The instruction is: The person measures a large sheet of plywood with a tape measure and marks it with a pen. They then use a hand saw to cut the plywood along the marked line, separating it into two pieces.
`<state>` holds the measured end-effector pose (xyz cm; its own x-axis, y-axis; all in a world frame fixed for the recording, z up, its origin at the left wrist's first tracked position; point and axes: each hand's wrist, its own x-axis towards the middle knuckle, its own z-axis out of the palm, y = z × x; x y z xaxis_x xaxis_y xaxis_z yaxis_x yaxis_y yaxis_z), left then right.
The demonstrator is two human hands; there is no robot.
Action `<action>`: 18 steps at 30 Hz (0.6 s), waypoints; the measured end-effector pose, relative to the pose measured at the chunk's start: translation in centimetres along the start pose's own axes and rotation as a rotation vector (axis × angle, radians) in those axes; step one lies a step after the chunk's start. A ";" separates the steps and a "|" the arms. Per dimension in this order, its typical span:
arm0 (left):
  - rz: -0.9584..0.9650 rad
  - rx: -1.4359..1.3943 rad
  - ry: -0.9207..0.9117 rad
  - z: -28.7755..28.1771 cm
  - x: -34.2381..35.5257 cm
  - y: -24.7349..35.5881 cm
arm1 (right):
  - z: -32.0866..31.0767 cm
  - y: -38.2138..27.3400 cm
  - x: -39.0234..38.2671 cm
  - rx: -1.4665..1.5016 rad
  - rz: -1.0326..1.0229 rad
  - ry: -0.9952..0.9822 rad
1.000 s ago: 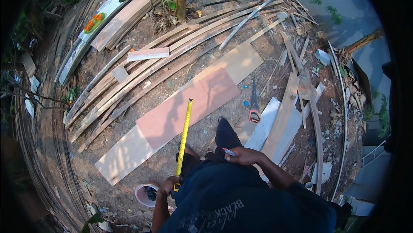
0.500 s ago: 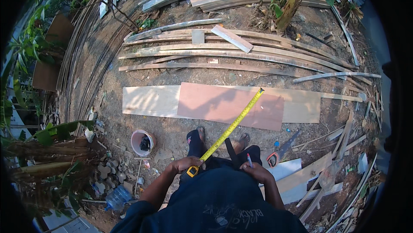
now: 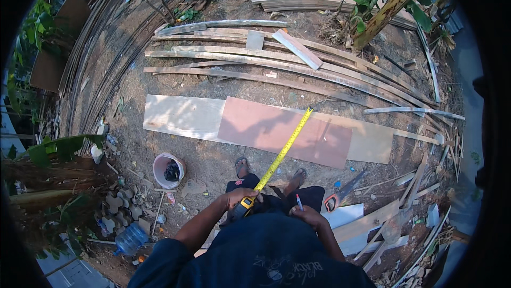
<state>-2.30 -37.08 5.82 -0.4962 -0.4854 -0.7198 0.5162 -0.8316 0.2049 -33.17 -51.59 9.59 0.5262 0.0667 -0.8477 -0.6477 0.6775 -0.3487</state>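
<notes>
The left hand has its fingers closed around a yellow tape measure, whose stiff blade stretches far-right over a flat reddish plywood panel on bare dirt. The right hand pinches a pen. Rough curved planks lie beyond; a bucket stands near left.

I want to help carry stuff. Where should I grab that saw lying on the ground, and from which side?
Best take the saw by its orange handle, the rounded end nearest the person's feet, beside the right hand. Come from that near side, since the thin blade points away toward the long board, so your fingers probably stay off its edge.
</notes>
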 end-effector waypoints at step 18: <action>0.137 -0.544 0.141 -3.5 2.1 -6.0 | 8.3 -4.4 9.6 -0.800 -0.154 0.231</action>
<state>-4.01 -32.22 0.76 -0.3212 -0.5071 -0.7998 0.8722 -0.4874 -0.0412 -20.71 -47.87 6.30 0.5713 -0.1943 -0.7974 -0.8184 -0.0614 -0.5714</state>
